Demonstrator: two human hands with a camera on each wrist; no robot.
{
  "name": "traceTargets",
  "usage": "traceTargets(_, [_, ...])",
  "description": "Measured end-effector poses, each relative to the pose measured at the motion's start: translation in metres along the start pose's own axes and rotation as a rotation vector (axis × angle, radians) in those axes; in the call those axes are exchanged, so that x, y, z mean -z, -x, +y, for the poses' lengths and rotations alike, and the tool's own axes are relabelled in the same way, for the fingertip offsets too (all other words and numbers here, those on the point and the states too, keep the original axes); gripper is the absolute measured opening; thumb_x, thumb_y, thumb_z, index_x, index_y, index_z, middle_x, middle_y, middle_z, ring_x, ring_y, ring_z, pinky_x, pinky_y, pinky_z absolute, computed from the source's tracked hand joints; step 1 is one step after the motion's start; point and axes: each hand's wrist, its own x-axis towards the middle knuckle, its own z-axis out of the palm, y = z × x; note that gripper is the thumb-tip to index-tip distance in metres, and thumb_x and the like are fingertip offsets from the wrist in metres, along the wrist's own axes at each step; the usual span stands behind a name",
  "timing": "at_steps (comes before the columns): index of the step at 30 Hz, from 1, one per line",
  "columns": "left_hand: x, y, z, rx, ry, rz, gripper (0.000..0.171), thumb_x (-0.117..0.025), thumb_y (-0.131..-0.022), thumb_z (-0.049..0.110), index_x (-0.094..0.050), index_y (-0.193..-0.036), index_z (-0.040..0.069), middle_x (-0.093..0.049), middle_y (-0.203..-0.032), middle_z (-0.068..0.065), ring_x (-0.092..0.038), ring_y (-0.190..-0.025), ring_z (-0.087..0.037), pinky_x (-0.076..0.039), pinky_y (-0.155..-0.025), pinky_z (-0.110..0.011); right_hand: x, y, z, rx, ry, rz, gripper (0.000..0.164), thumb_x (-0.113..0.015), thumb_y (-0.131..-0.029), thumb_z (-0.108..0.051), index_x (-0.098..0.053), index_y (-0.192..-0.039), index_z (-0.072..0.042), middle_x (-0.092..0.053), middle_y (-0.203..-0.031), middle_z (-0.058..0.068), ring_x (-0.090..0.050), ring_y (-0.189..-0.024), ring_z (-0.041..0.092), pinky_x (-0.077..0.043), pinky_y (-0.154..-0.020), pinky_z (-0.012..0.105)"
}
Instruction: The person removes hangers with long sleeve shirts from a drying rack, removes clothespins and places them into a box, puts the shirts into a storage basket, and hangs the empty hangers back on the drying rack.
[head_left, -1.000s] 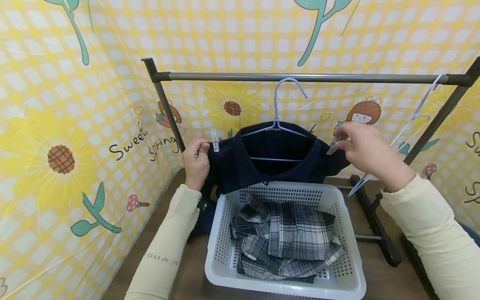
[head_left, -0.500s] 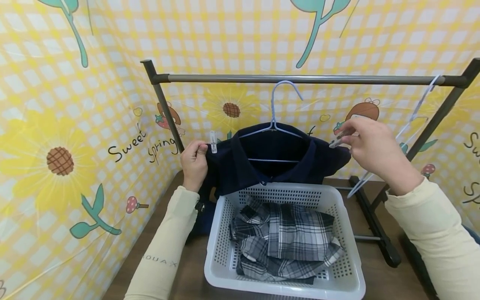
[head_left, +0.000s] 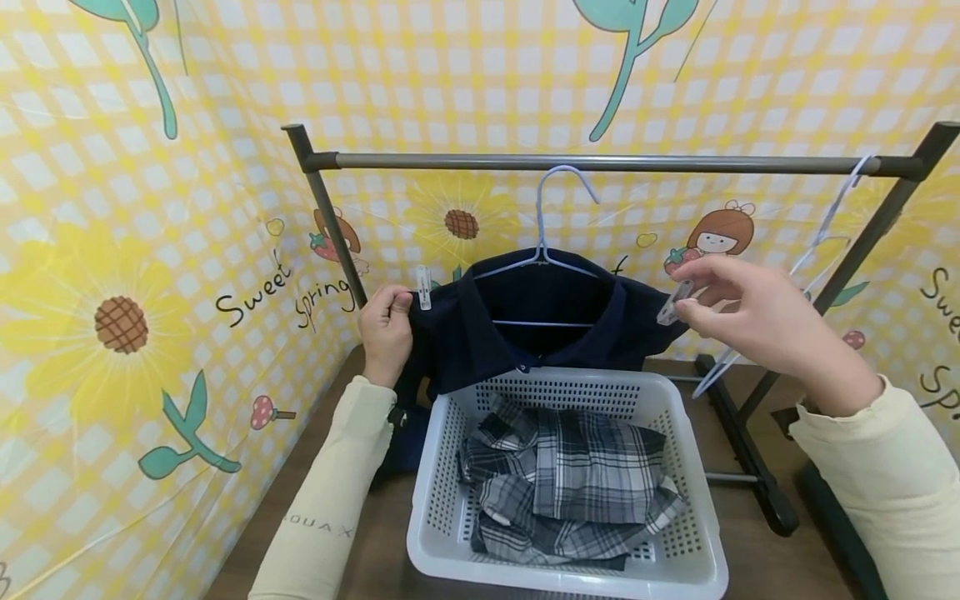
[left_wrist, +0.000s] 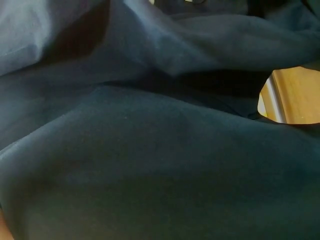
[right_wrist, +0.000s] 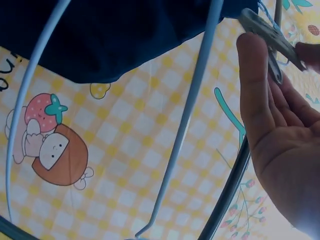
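From the head view: my left fingers (head_left: 400, 307) are curled on the shoulder of the dark shirt (head_left: 450, 346), just beside a clear clip (head_left: 424, 289) standing there, and my right fingers (head_left: 705, 318) pinch a second clip (head_left: 665, 312) by the other shoulder. The shirt's on its lilac hanger (head_left: 540, 212), just behind the white basket (head_left: 442, 492); can't tell if the hook is seated on the rail (head_left: 465, 162), so my guess is a hard tug on the left could drag the whole lot down or skew the collar. Room-wise, there's open air above the right shoulder, but the spare hanger (head_left: 823, 225) crowds my wrist, and the basket's far rim is right up against the shirt front. Left wrist view is basically all dark cloth, so no telling about my grip from there. Right wrist view shows the clip pinched near the shirt's edge, can't say if it's touching; nip too little fabric and I reckon it'd pop off. Two pale hanger wires cross that view, so swinging the arm wide could snag one.
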Motion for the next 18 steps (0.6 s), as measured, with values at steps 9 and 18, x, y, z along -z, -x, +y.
traceTargets(9, [0.001,0.001,-0.003,0.015,-0.008,0.001,0.016,-0.06,-0.093,-0.004,-0.061,-0.079,-0.013,-0.059,-0.076,-0.026,-0.053,-0.072,-0.027,-0.041,-0.074,-0.021,0.012,0.02,0.004,0.147,-0.034,0.217,0.043,-0.067,-0.094,0.005,-0.062,-0.136,-0.004,-0.065,-0.105,0.008,-0.064,-0.067,-0.005,-0.047,-0.061,0.012])
traceTargets(18, [0.0,0.005,-0.023,0.038,-0.001,-0.018,0.023,-0.059,-0.095,0.005,-0.062,-0.081,-0.012,-0.06,-0.078,-0.025,-0.054,-0.073,-0.027,-0.042,-0.074,-0.022,0.033,0.055,0.035,0.052,-0.006,0.291,0.052,-0.064,-0.092,0.015,-0.054,-0.141,0.002,-0.053,-0.106,-0.011,-0.054,-0.082,-0.016,-0.042,-0.068,0.003])
